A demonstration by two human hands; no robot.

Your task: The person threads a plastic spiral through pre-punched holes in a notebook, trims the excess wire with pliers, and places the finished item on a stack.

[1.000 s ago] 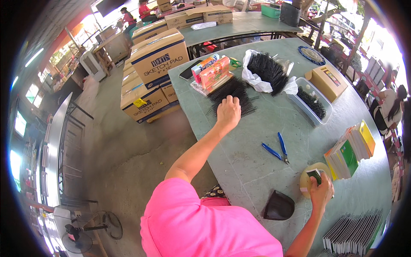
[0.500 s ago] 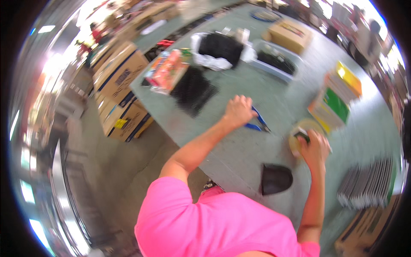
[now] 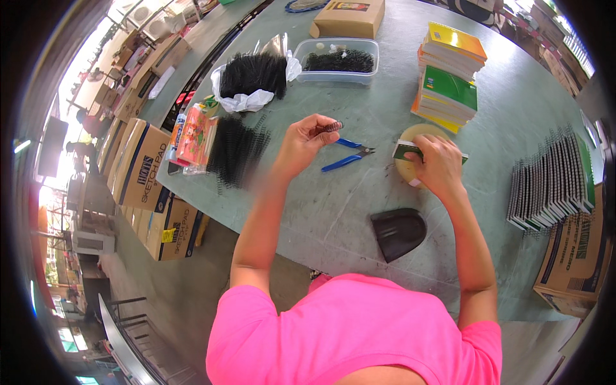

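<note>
Where the left hand (image 3: 303, 141) was held: above the middle of the grey-green table (image 3: 333, 212), thumb and fingertips pinching a short dark wire coil (image 3: 333, 127); the coil projected past the fingertips, presumably to leave its end unobstructed.

Right-hand grip: the right hand (image 3: 441, 162) arched over a small green-covered booklet with white pages (image 3: 402, 150), thumb on the near side, evidently to steady it; the fingers' far contact was partly hidden.

Booklet location: right of the table's middle, over a pale yellow round disc (image 3: 408, 173), which probably served as a support; whether the two touched could not be told.

Blue-handled pliers (image 3: 346, 162): flat between both hands, tips toward the booklet, likely placed for short reach.

Black half-round tray (image 3: 399, 235): near the table's near edge, apparently set aside of the hands.

Loose black wire coils (image 3: 239, 151): heaped by the left edge, within the left arm's reach.

Coil containers: a white plastic bag (image 3: 246, 102) and a clear plastic tub (image 3: 337, 78) stood toward the far edge, both open, presumably for access.

Booklet stacks: yellow- and green-covered books (image 3: 449, 86) stood beyond the right hand; coil-bound books (image 3: 550, 183) leaned in a row by the right edge, seemingly kept separate.
</note>
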